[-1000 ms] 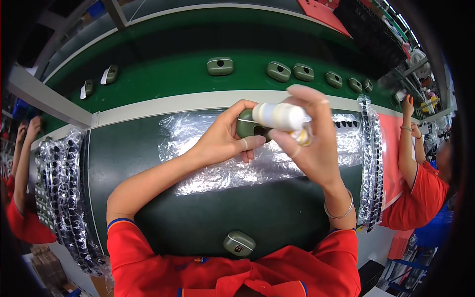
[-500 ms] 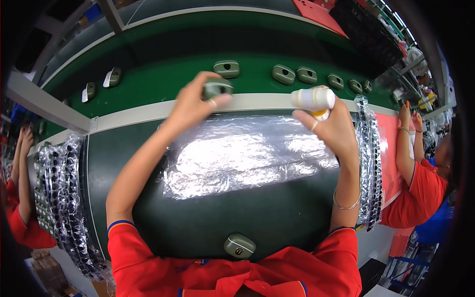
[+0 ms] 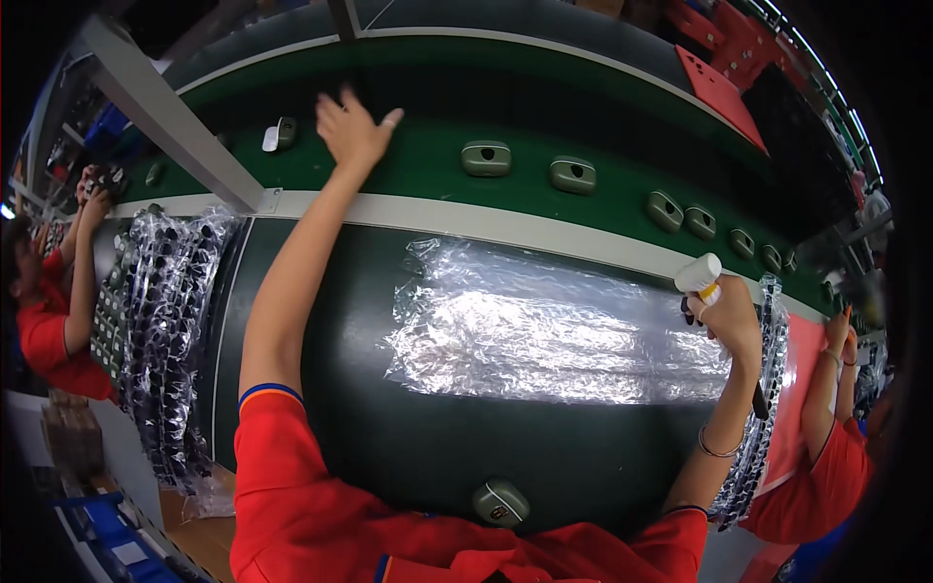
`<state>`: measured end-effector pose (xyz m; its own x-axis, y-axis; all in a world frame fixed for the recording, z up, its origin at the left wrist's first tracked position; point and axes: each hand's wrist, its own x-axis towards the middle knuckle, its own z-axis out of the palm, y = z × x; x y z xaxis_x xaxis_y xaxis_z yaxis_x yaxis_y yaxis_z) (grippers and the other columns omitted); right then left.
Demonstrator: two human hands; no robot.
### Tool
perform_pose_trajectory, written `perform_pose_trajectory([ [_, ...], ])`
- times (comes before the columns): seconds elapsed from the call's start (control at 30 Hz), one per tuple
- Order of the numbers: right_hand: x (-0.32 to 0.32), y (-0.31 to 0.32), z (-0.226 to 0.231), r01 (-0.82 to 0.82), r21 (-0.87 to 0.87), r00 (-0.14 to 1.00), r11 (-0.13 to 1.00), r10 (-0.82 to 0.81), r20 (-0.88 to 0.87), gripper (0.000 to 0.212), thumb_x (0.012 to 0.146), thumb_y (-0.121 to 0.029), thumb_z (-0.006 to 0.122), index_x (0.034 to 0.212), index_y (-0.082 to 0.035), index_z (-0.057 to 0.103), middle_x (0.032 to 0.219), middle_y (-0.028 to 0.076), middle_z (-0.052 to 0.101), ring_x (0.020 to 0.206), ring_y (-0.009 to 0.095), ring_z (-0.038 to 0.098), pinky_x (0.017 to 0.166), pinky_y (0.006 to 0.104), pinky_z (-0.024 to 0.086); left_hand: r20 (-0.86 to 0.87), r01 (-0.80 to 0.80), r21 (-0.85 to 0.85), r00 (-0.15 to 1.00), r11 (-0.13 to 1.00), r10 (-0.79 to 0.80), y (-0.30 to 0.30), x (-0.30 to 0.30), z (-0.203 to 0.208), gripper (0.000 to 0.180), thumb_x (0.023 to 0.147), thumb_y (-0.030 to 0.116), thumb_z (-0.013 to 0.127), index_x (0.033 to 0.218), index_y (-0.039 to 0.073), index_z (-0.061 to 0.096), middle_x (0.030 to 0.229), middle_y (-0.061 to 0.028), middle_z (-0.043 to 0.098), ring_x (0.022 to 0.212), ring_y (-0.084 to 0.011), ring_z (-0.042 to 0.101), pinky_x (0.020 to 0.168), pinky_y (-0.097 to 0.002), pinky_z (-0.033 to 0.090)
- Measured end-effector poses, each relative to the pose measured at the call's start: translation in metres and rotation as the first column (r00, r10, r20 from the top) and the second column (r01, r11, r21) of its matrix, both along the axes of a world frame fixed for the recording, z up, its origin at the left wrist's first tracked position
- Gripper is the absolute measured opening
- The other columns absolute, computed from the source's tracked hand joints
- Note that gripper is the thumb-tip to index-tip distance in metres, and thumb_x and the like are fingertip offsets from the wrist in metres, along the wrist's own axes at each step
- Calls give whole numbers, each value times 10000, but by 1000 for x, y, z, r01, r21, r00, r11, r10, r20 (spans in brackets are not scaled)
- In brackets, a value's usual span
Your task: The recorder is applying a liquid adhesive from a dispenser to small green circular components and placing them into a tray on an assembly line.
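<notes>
My left hand (image 3: 357, 134) reaches out over the green conveyor belt with its fingers spread and nothing in it. The nearest thing to it is a dark green oval case (image 3: 286, 132) with a white slip of paper (image 3: 270, 139) at its side. My right hand (image 3: 727, 316) is closed round a small mallet (image 3: 698, 274) with a white head and a yellow collar; its black handle (image 3: 760, 400) shows below the wrist. Two green cases (image 3: 486, 158) (image 3: 573, 175) lie on the belt between my hands. Another case (image 3: 501, 503) rests on the dark table close to my body.
Clear plastic film (image 3: 564, 335) covers the middle of the table. Strips of black parts in plastic (image 3: 173, 340) lie at the left. A grey post (image 3: 180, 117) rises at the belt's edge. Several cases (image 3: 665, 210) line the belt's right. Co-workers' hands (image 3: 842, 335) are on both sides.
My left hand has let go of the green case, which now lies on the belt, and has moved left. My right hand still holds the mallet, lower and further right. The whole view has shifted.
</notes>
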<state>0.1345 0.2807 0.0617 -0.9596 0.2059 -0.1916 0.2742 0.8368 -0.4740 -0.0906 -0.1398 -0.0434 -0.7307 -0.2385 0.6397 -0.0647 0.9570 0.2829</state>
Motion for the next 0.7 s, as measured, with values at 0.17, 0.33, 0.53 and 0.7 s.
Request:
perform_pose_trajectory([
  [0.17,5,-33,9,-54,-93,990,994,41,-136,243,688,-68,635,884,65,584,607,66,569,402,89,485,350,210,377,298,56,330,941,942,-160,-29,-3,19,809,626,381,727,1232,-21,371,1108,-200,541,1030,-331,522,886,-432,377],
  [0.33,17,-66,15,-132,-333,966,934,46,-253,236,703,-72,639,910,33,598,681,55,589,458,70,504,360,191,378,22,555,694,621,459,-784,69,72,39,555,640,60,711,1159,61,513,1053,-78,565,927,-160,554,831,-264,437],
  [0.53,25,-97,8,-347,-376,834,859,99,-543,244,685,-28,666,912,-2,580,832,52,594,710,111,572,636,238,471,-161,311,943,109,-120,-981,154,181,62,570,672,-61,661,1155,81,393,1086,-42,474,1010,-138,492,851,-273,449],
  [0.7,25,-94,3,-356,-235,836,905,196,-513,267,676,-7,667,920,0,558,898,59,578,821,156,582,730,267,463,-158,205,967,29,-149,-987,161,201,68,568,702,-64,657,1170,79,367,1084,-53,453,1018,-147,491,772,-267,504],
])
